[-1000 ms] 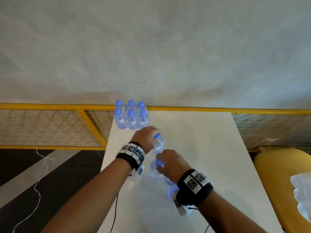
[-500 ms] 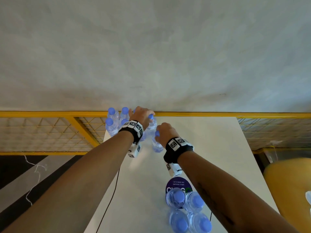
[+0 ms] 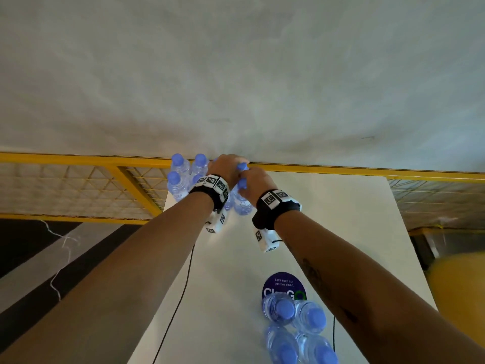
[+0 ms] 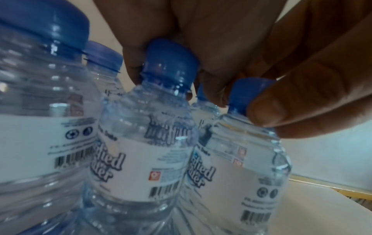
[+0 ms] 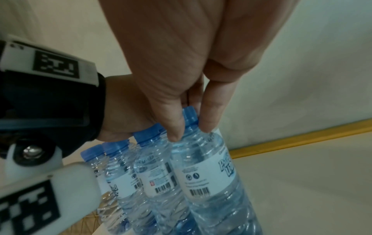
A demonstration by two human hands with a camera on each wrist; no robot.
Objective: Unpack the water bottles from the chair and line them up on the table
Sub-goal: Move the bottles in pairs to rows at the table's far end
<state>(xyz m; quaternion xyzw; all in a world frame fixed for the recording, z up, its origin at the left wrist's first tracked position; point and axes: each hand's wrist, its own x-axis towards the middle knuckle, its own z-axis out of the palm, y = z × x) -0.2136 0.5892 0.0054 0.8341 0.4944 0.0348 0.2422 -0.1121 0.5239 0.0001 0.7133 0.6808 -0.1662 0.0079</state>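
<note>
Several clear water bottles with blue caps (image 3: 178, 179) stand grouped at the far left corner of the white table (image 3: 328, 206). My left hand (image 3: 225, 168) grips the cap of one bottle (image 4: 141, 159) right beside that group. Next to it, my right hand (image 3: 258, 181) pinches the neck of another bottle (image 5: 205, 174) between its fingertips (image 5: 175, 135). Both held bottles are upright and close against the group. Their bases are hidden, so I cannot tell whether they touch the table. Several more bottles (image 3: 294, 329) stand at the near edge.
A yellow rail with wire mesh (image 3: 78, 158) runs behind the table under a grey wall. A yellow chair (image 3: 462, 298) sits at the right. A round blue sticker (image 3: 284, 285) and a thin black cable (image 3: 181, 298) lie on the table.
Both hands have carried their bottles from the middle of the table to the far left corner, up against the group. The near bottles came into view as the head tilted.
</note>
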